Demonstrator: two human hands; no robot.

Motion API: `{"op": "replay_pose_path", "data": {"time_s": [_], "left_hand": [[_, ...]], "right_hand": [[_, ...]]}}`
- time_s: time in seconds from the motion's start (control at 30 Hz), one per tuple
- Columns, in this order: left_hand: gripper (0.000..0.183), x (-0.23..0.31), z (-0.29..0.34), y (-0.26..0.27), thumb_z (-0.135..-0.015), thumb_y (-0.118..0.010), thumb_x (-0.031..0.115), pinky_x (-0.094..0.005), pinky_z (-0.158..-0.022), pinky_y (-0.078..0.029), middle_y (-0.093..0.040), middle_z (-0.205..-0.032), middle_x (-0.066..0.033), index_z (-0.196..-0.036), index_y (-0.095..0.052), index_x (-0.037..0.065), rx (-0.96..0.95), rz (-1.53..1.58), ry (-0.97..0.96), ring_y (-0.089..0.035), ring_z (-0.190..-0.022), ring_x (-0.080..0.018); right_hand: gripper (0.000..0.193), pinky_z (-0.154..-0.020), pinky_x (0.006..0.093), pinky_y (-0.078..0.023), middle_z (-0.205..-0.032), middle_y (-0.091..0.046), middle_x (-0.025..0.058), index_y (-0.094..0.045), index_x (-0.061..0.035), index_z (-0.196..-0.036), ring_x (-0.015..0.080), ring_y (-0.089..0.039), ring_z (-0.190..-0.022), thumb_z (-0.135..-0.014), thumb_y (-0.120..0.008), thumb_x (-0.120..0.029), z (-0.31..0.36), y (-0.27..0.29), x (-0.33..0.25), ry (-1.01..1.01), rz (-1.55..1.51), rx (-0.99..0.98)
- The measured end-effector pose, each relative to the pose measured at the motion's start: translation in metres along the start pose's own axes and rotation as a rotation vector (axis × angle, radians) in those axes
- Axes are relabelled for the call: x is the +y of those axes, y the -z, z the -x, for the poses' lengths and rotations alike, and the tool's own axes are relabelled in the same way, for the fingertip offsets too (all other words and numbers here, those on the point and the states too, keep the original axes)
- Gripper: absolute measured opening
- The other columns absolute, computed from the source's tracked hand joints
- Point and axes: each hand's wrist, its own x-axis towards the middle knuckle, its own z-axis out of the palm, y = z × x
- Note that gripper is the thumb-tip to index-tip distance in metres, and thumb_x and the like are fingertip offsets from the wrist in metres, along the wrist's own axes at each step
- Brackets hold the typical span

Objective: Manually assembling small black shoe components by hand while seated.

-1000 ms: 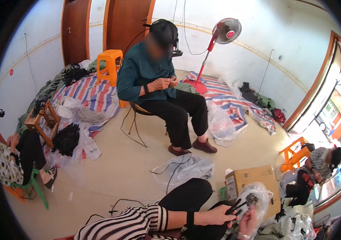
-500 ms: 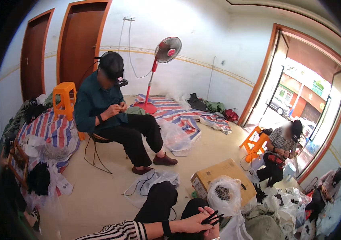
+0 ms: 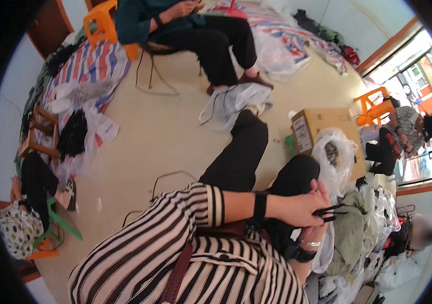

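My left hand reaches across from the left, a black band on its wrist, and is closed over a few thin black strips. Beneath and beyond it is my right hand, with a watch and a bracelet at the wrist. The two hands are pressed together above my right knee, and the strips stick out between them to the right. Some right fingers show past the left hand; the left hand covers most of the right palm. How the strips sit inside the hands is hidden.
A clear bag of small dark pieces leans by a cardboard box. Grey-green cloth and plastic bags are heaped to my right. Co-workers sit ahead, at the left and at the right. A wooden stool stands left.
My view has tilted down, so my striped torso and both forearms now show. The hands stay together with the strips between them. A seated person at the left has come into view.
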Motion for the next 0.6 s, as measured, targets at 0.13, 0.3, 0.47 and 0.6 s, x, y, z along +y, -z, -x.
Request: {"op": "replay_pose_path", "data": {"time_s": [0.13, 0.3, 0.47, 0.6], "left_hand": [[0.02, 0.004, 0.009, 0.007, -0.077, -0.062, 0.013, -0.0402, -0.077, -0.042, -0.059, -0.084, -0.0173, -0.091, -0.06, 0.0, 0.125, 0.115, -0.006, -0.055, -0.087, -0.0309], [0.016, 0.013, 0.015, 0.016, -0.08, -0.06, 0.012, -0.0356, -0.071, -0.046, -0.06, -0.079, -0.012, -0.093, -0.059, 0.002, 0.123, 0.087, 0.047, -0.059, -0.076, -0.024], [0.022, 0.004, 0.018, 0.014, -0.083, -0.058, 0.01, -0.0302, -0.069, -0.048, -0.06, -0.085, -0.0104, -0.103, -0.055, 0.003, 0.129, 0.155, 0.123, -0.06, -0.076, -0.0156], [0.025, 0.013, 0.016, 0.02, -0.083, -0.058, 0.009, -0.0322, -0.082, -0.045, -0.059, -0.094, -0.0096, -0.106, -0.053, 0.002, 0.056, 0.003, 0.222, -0.057, -0.093, -0.0166]], "right_hand": [[0.047, -0.086, 0.0234, -0.044, -0.13, -0.047, 0.0216, -0.039, 0.0016, -0.129, 0.0138, -0.054, -0.097, -0.091, -0.047, -0.025, -0.002, -0.022, -0.008, -0.086, -0.094, -0.018], [0.028, -0.071, 0.0203, -0.047, -0.118, -0.056, 0.0168, -0.047, -0.0013, -0.116, 0.009, -0.056, -0.079, -0.089, -0.053, -0.007, -0.009, -0.045, -0.015, -0.134, -0.109, 0.038], [0.029, -0.079, 0.0258, -0.047, -0.117, -0.057, 0.0171, -0.052, 0.0004, -0.114, 0.014, -0.056, -0.088, -0.088, -0.055, -0.012, -0.015, -0.037, -0.003, -0.124, -0.147, -0.063], [0.04, -0.093, 0.0313, -0.039, -0.12, -0.054, 0.0181, -0.049, 0.0013, -0.118, 0.0244, -0.051, -0.11, -0.091, -0.049, -0.028, -0.019, -0.016, 0.018, 0.0, -0.139, -0.236]]}}
